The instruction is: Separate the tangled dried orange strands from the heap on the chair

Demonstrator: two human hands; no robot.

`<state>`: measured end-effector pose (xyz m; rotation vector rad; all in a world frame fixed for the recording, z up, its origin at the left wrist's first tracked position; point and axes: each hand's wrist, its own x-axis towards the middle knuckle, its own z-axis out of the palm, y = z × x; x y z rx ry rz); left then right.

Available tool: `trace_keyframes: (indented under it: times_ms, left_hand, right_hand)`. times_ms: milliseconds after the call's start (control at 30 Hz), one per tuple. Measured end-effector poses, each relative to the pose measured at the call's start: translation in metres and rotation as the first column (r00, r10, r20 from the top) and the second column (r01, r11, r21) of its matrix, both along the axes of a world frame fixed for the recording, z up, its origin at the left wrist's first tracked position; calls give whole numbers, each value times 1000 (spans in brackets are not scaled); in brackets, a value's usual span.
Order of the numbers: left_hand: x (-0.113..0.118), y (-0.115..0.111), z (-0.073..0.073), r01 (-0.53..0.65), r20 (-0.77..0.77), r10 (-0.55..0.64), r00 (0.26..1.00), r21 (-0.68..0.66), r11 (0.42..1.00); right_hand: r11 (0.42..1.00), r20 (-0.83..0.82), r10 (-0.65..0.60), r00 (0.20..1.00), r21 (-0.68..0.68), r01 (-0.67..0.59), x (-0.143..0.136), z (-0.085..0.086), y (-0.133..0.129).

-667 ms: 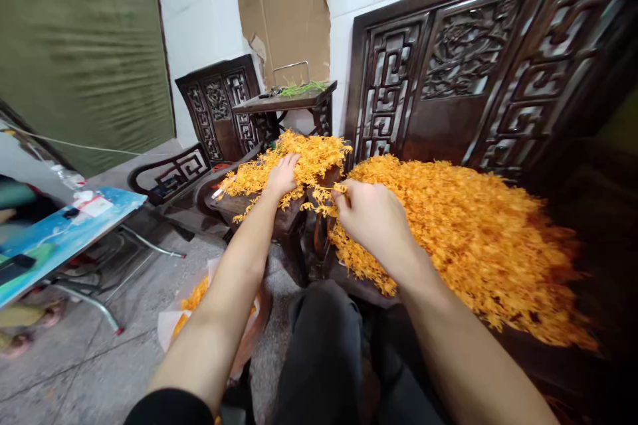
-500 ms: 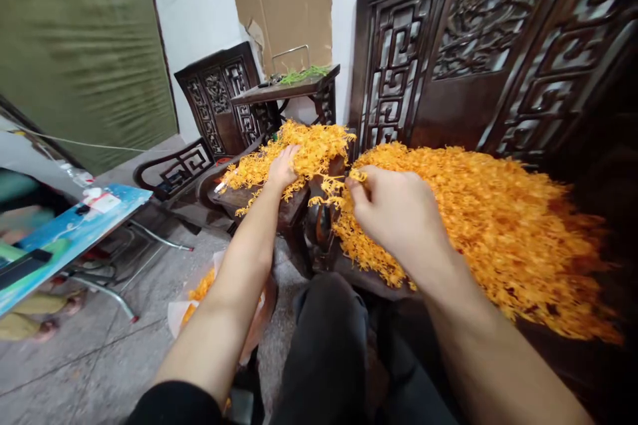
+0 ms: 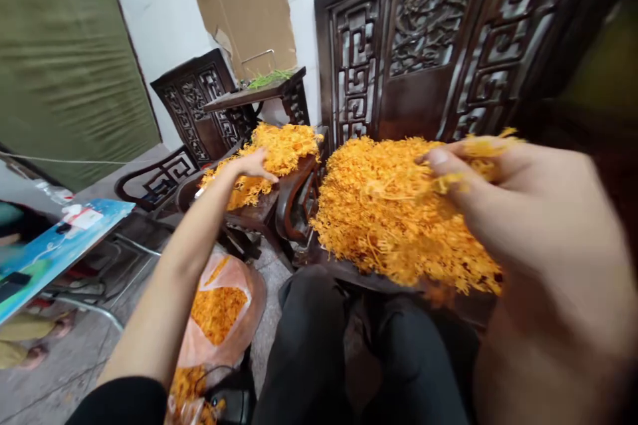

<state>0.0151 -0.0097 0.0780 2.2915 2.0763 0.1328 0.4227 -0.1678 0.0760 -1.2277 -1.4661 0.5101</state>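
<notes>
Orange curly strands lie in a large pile (image 3: 389, 206) on the dark wooden bench at the right. A smaller orange pile (image 3: 284, 149) rests on a dark wooden surface left of it. My left hand (image 3: 254, 166) is at the near side of the smaller pile, its fingers spread, with nothing seen in its grip. Close to the camera, my right hand (image 3: 503, 186) is over the right part of the large pile. Its thumb and fingers are closed on some orange strands (image 3: 483, 153), and it is partly blurred.
A bag (image 3: 254, 299) with orange strands stands on the floor. At the left is a blue table (image 3: 114, 212), with a person's feet (image 3: 34, 355) below it. Green stems (image 3: 269, 78) lie on a raised shelf. The bench's carved back (image 3: 419, 99) stands behind the large pile.
My right hand has moved right and nearer the camera, with strands in it. My left hand's fingers are now spread at the small pile. The view has shifted right, showing more of the bag.
</notes>
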Motion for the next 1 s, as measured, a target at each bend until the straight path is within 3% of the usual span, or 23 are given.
trace_keyframes:
  times_ms: [67,100,167,200,267,333,400,433,500,533,567,600,633,667,700,733,800,867,1000]
  left_hand:
    - [7,-17,33,-19,-67,12,998,-105,994]
    - [16,-30,47,-41,-102,32,994,-87,995]
    - [52,-60,63,15,-77,-4,997,147,989]
    - [77,-76,63,102,5,-107,994,256,961]
    - [134,-99,47,290,181,-366,913,346,893]
    - [187,-105,16,383,321,-508,799,380,842]
    - [223,-98,-14,339,480,-489,729,368,866]
    - [234,-92,-27,329,557,-444,702,300,895]
    - [244,-79,-42,347,664,-346,663,137,928]
    - [246,-75,-45,368,683,-313,660,69,927]
    - [247,-72,-46,385,684,-296,667,25,923]
    - [248,-71,-46,395,672,-293,680,1,919]
    - [249,-71,-45,405,655,-297,695,-14,914]
    - [252,-73,-44,421,643,-302,704,-36,907]
    - [254,-76,-43,443,642,-303,704,-63,894]
    - [256,-78,-44,468,654,-303,694,-89,879]
    - [258,-80,-49,508,691,-299,659,-115,853]
    - [252,-74,-62,486,717,-290,634,-77,870]
    - [214,-44,-108,276,749,-238,619,77,958]
  right_hand:
    - [994,-73,-16,997,-112,8,2,-7,11]
    - [991,-107,-4,994,-135,-10,3,-11,16]
    - [992,-174,33,984,-112,-53,4,-16,23]
    - [993,-222,48,974,-95,-71,4,-18,26]
    - [992,-358,76,930,-64,-106,3,-23,31]
    - [983,-488,127,863,-56,-177,6,-30,37]
    - [975,-525,132,841,-83,-205,15,-39,45]
    - [983,-492,87,866,-96,-153,23,-45,48]
    - [992,-355,-124,927,-39,118,40,-53,50]
    - [954,-293,-262,920,64,292,48,-56,47]
    - [876,-260,-382,887,203,437,54,-56,43]
    - [788,-239,-447,862,350,506,57,-56,36]
    - [736,-186,-449,874,478,479,56,-55,29]
    - [742,-70,-391,918,566,359,53,-54,23]
    - [793,100,-276,956,586,167,47,-53,18]
    - [848,282,-123,951,528,-47,41,-53,15]
    - [895,512,178,841,271,-354,30,-59,15]
    - [906,544,322,775,60,-419,26,-69,22]
    - [937,601,348,719,-189,-295,40,-83,33]
